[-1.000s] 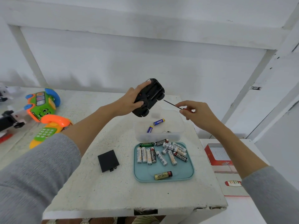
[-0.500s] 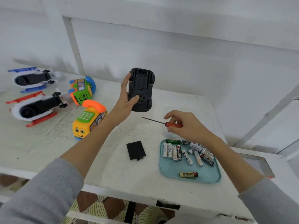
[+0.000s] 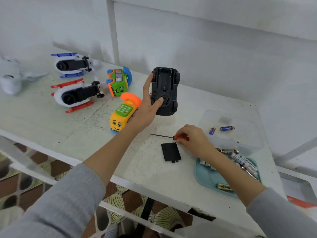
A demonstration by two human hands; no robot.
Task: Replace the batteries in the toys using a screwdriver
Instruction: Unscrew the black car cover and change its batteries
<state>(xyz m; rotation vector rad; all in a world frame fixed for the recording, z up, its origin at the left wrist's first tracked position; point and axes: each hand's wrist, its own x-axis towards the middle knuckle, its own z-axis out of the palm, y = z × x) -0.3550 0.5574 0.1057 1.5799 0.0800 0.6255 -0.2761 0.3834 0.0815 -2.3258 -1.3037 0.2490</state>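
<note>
- Nearest, a teal tray (image 3: 205, 176) sits at the right front of the white worktop (image 3: 85, 127), holding a heap of loose batteries (image 3: 243, 162).
- A flat black battery cover (image 3: 170, 151) lies on the worktop just left of the tray.
- The right hand (image 3: 193, 140) is curled around the orange handle of a screwdriver (image 3: 171, 136), whose shaft lies low over the worktop pointing left.
- Behind the tray stands a clear plastic box (image 3: 240, 145) with two blue batteries (image 3: 226, 128) inside.
- The left hand (image 3: 147, 109) grips a black toy car (image 3: 165, 91) raised above the worktop, underside toward the camera, battery bay uncovered, thumb on its underside.
- Beside that wrist lies a yellow toy telephone (image 3: 122, 115); a green toy bus (image 3: 118, 82) is just beyond.
- Farther left lie two toy helicopters, one with red skids (image 3: 75, 95), one with blue (image 3: 72, 65).
</note>
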